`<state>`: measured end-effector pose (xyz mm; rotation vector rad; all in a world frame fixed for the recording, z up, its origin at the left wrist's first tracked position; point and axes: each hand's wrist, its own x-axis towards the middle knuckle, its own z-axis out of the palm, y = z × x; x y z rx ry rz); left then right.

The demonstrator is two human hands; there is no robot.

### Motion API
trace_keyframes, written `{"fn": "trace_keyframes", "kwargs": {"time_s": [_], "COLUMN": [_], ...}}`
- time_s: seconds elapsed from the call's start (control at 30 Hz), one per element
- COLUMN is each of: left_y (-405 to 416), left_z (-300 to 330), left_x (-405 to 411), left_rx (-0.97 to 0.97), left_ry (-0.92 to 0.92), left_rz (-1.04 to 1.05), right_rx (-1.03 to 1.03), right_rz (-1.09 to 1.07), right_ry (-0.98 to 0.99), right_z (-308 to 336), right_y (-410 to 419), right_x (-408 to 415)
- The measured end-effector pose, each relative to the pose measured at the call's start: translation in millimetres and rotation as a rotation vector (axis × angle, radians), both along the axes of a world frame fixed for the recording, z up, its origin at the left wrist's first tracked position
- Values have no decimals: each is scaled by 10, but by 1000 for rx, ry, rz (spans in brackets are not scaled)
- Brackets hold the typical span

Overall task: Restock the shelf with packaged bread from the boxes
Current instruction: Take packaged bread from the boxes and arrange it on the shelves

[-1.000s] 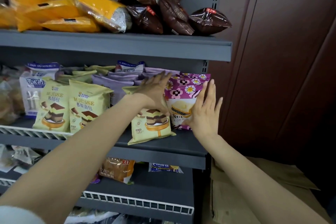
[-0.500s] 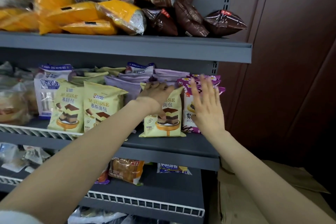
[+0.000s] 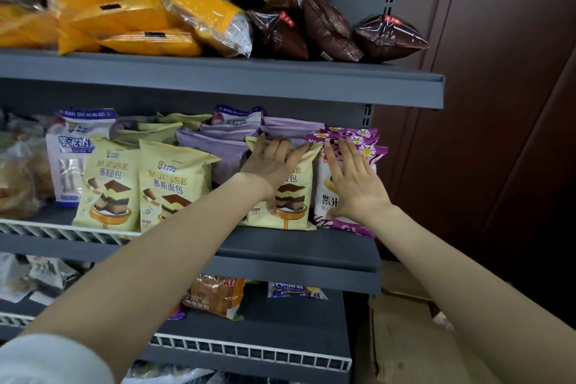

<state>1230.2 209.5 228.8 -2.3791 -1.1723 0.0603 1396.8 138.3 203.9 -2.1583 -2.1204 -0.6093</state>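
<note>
1. Middle shelf (image 3: 299,246), centre of frame: a bare grey strip runs along its front edge below the packs at centre right; the white wire fence (image 3: 62,232) guards only the left part of that edge.
2. Yellow mousse bread pack (image 3: 299,196), centre: upright on the middle shelf, its right edge touching the purple flowered pack (image 3: 349,224).
3. Left hand (image 3: 271,162): fingers curled over the top seam of the yellow mousse bread pack, gripping it; the palm covers most of the print.
4. Right hand (image 3: 355,184): fingers straight and spread, pressed flat on the front of the purple flowered pack, which stands at the right end of the row; more flowered packs behind it.
5. Two further mousse packs (image 3: 146,187), centre left, with a gap between them and the held pack.
6. Upper shelf (image 3: 249,81): orange packs (image 3: 140,22) and brown packs (image 3: 311,25), cut off by the top of the frame.
7. Cardboard boxes (image 3: 405,337), lower right: partly hidden by the right forearm; contents cannot be seen.
8. Lower shelf (image 3: 265,330): packs in shadow, labels hard to read.
</note>
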Motion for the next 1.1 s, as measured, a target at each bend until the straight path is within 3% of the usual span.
{"fn": "trace_keyframes", "kwargs": {"time_s": [0.27,0.53,0.8,0.9,1.0,1.1], "left_y": [23,-46,126,169,270,405], "left_z": [-123,45,211,276,416,535], "left_x": [-72,-100,26,63,170,316], "left_rx": [100,-172,-231,-418,-359,-370], "left_ry": [-167,-327,-187,-354,-529,-563], "left_rz": [34,6,-47,-20,-27,35], "right_rx": [55,-2,-19,-21,10,8], "right_rz": [22,-73,-113,-87,-59,-63], "right_ry": [7,-44,-40,29,201,169], "right_z": [-60,83,124,123,246,370], "right_y": [-61,-63,58,56,100,222], "right_x": [-34,-75,-79,-46,-27,37]}}
